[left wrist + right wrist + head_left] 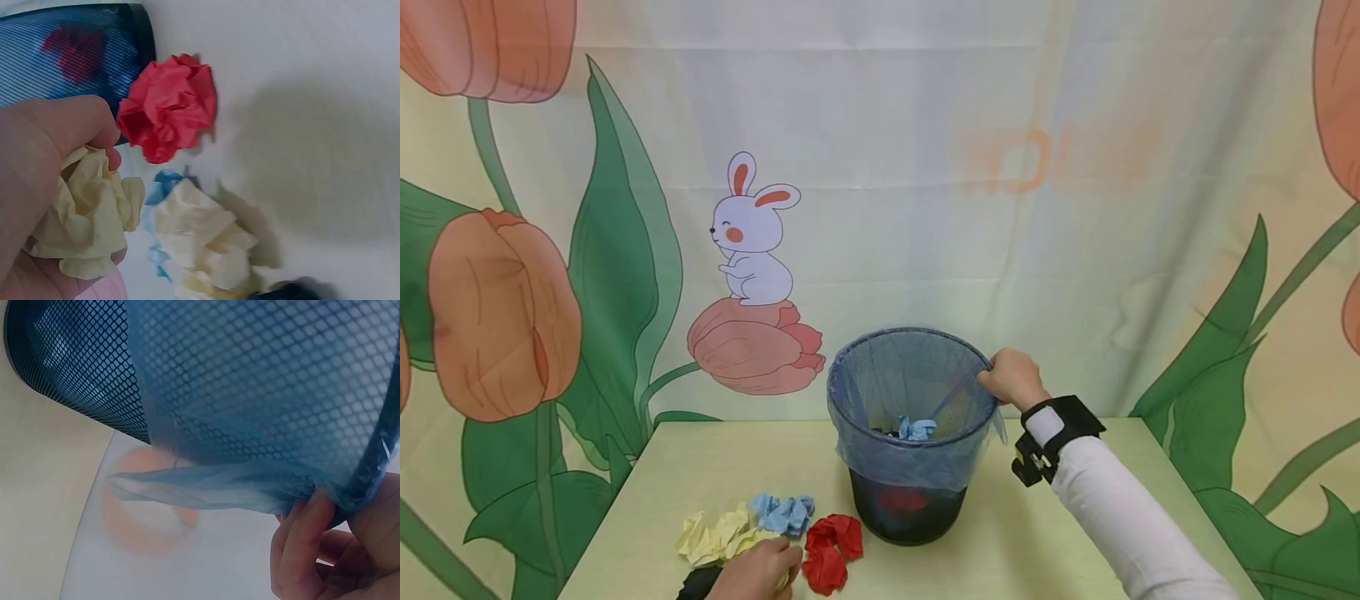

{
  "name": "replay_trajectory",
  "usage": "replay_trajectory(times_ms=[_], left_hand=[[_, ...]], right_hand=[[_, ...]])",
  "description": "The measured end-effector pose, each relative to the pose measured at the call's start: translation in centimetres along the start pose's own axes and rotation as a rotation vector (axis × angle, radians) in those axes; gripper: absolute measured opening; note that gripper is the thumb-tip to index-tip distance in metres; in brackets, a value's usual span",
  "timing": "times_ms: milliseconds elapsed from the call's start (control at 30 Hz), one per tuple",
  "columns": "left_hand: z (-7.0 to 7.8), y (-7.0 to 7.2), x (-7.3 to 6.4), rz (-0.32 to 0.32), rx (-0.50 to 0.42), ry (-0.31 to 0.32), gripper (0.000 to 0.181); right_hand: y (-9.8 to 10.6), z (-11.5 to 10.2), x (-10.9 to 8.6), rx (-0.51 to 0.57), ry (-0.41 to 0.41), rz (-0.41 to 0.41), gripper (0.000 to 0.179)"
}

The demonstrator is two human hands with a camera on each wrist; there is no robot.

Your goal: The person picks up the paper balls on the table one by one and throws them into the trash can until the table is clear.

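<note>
A black mesh wastebasket (910, 504) lined with a translucent blue bag (895, 467) stands on the table. My right hand (1017, 379) grips its rim at the right, fingers curled over the bag's edge; the right wrist view shows the bag bunched at the fingertips. Inside lies crumpled blue paper (917, 428), and red shows through the mesh. My left hand (756, 573) holds a crumpled ball of pale yellow paper (87, 212) at the table's near side. Around it lie a red paper ball (831, 552), a blue one (784, 512) and another yellow one (707, 537).
A black crumpled piece (290, 292) lies beside the yellow paper, partly out of the left wrist view. The pale table (1037, 517) ends at a hanging cloth (910, 183) printed with tulips and a rabbit, close behind the wastebasket.
</note>
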State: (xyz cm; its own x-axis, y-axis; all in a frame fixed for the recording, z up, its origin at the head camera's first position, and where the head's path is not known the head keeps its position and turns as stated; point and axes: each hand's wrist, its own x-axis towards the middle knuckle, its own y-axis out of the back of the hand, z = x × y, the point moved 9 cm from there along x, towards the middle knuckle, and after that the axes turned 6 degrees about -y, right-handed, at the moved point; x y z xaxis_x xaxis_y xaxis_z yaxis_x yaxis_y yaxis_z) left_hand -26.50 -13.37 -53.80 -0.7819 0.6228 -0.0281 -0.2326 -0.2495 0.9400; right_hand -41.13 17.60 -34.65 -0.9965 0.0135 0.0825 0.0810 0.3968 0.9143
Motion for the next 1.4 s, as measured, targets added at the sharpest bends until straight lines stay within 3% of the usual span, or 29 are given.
replay_trajectory(times_ms=[233, 467, 567, 800, 1400], left_hand=[[0.8, 1.8, 1.1, 0.007, 0.077, 0.014, 0.016], [2.0, 5.4, 1.7, 0.146, 0.209, -0.067, 0.018], [2.2, 6.7, 2.1, 0.170, 0.242, -0.074, 0.019], [2.4, 9.3, 3.2, 0.182, 0.281, -0.074, 0.020], [4.9, 15.1, 4.5, 0.243, 0.423, -0.236, 0.022]], right_hand=[[0.0, 0.0, 0.0, -0.005, -0.006, -0.006, 0.040], [-0.1, -0.1, -0.2, -0.002, -0.004, -0.008, 0.040], [-0.2, -0.2, -0.2, -0.001, -0.004, -0.004, 0.039], [-0.1, -0.1, -0.3, -0.004, -0.008, -0.007, 0.040], [0.2, -0.1, -0.1, -0.009, -0.014, 0.004, 0.039]])
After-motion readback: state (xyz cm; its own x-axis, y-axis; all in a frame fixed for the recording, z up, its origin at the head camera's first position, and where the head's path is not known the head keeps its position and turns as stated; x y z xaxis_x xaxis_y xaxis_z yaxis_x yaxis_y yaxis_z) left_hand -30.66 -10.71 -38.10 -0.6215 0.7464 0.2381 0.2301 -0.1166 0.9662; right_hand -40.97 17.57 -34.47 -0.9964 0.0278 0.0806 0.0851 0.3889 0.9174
